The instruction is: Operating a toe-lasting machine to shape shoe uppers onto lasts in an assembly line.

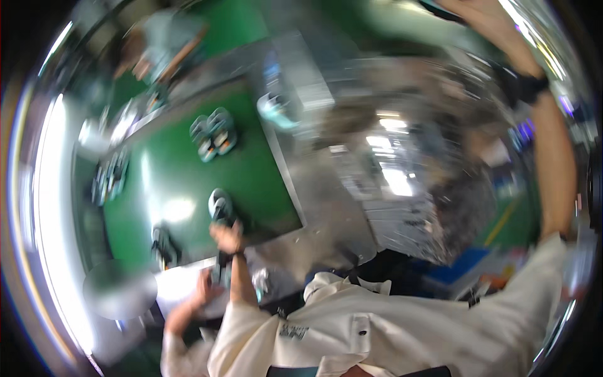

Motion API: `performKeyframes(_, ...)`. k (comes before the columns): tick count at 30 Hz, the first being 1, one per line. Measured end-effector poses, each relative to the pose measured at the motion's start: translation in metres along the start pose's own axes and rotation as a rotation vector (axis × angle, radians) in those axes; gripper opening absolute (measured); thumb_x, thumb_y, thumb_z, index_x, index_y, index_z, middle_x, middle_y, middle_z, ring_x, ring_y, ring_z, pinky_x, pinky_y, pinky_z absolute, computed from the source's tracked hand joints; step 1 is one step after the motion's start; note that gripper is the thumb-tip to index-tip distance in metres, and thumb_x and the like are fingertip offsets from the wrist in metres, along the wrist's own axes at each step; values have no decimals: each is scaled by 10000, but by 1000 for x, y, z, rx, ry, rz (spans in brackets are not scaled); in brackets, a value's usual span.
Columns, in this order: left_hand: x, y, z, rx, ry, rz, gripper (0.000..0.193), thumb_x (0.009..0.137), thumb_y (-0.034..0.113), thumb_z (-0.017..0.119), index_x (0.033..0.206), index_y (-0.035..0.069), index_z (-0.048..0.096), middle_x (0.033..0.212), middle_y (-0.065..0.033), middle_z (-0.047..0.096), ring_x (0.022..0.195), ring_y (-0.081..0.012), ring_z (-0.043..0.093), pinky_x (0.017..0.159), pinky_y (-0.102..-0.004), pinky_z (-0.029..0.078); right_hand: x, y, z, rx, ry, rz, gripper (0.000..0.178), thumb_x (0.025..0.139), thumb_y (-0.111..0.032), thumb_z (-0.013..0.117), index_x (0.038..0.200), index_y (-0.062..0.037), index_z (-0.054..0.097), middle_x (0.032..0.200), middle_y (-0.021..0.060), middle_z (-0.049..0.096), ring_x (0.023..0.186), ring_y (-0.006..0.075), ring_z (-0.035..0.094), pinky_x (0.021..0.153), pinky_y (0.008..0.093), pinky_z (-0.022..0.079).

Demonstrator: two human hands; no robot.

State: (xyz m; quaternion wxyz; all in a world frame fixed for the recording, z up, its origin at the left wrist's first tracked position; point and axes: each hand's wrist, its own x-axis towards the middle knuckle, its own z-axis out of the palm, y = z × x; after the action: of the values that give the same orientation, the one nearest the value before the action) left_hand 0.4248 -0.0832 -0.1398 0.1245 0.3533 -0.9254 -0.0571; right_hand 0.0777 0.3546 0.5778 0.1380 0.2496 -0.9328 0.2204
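My left hand [227, 237] reaches over the near edge of a green conveyor belt [169, 182], its fingers closed at the near end of a grey-and-black sneaker [220, 204]. My right hand [480, 17] is raised far out at the upper right, a dark band on its wrist. Its fingers are closed round a dark thing with a teal edge [441, 9], blurred and cut off by the picture's rim. Farther up the belt stands a pair of grey-and-teal sneakers [213, 133] with orange spots. A dark shoe [164, 247] lies left of my left hand.
Another person's hand [204, 289] is close by my left arm. Across the belt works a co-worker [166, 47]. More shoes [110, 176] sit at the belt's left, and a light shoe [276, 110] on its metal border. Shiny clear plastic wrapping [402, 182] stands at the right.
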Motion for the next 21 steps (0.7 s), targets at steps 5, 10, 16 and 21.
performKeyframes(5, 0, 190, -223, -1275, -567, 118, 451, 932, 263, 620, 1260, -33, 529, 1164, -162, 622, 1035, -189, 586, 912, -293, 442, -141, -2, -78, -266, 489, -319, 778, 731, -49, 723, 1427, -57, 375, 1304, 194, 537, 1046, 249, 601, 951, 384, 471)
performKeyframes(10, -110, 354, -394, -1855, -2102, 227, 645, 992, 515, 345, 1357, -8, 443, 1310, -294, 504, 1187, -471, 509, 1031, -581, 381, -313, -6, -93, -567, 600, -308, 909, 580, -63, 793, 1400, -51, 401, 1078, 64, 589, 959, 215, 573, 983, 447, 401)
performKeyframes(16, -236, 448, -486, -956, -3391, -5, 714, 929, 468, 495, 1453, 24, 300, 1418, -283, 379, 1123, -465, 513, 997, -627, 374, -549, -72, -79, -799, 498, 49, 396, 853, -141, 600, 1243, -170, 543, 1229, 15, 543, 1276, 228, 442, 1120, 572, 249)
performKeyframes(21, -402, 401, -526, -959, -2994, 521, 575, 944, 393, 531, 1350, 0, 428, 1214, -169, 564, 1042, -312, 566, 916, -448, 446, -734, -157, -75, -642, 714, 794, 575, 813, -221, 697, 1321, -92, 462, 1363, 150, 455, 1306, 345, 405, 1083, 510, 324)
